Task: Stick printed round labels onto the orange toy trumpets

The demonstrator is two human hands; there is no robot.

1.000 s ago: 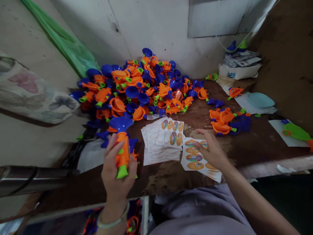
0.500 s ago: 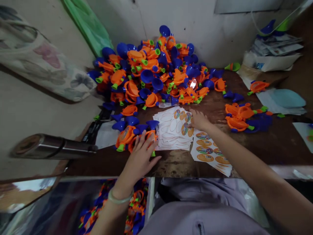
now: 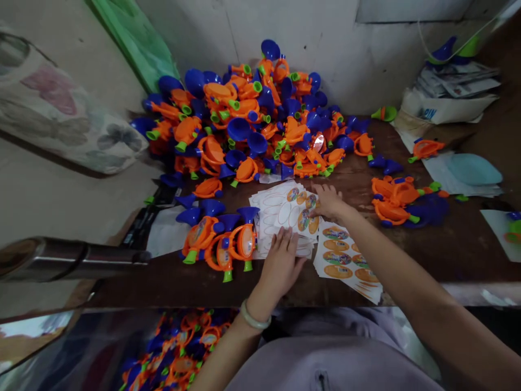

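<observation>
Flat on the lower edge of a stack of sticker sheets lies my left hand, fingers stretched out and holding nothing. My right hand is at the right edge of the top sheet, its fingers and thumb apart and touching the paper. That sheet carries orange oval stickers on its right part, with blank ovals on the left. A second pile of full sticker sheets lies below my right forearm. Left of the stack stand several orange toy trumpets with blue bells and green mouthpieces.
A big heap of toy trumpets rises against the wall. A smaller group lies at right, near a light-blue dish. A steel flask lies at left. More trumpets fill a space below the table edge.
My left hand has left the toy trumpets and moved right onto the sticker sheets. My right hand stays by the top sheet's edge. The view has shifted slightly.
</observation>
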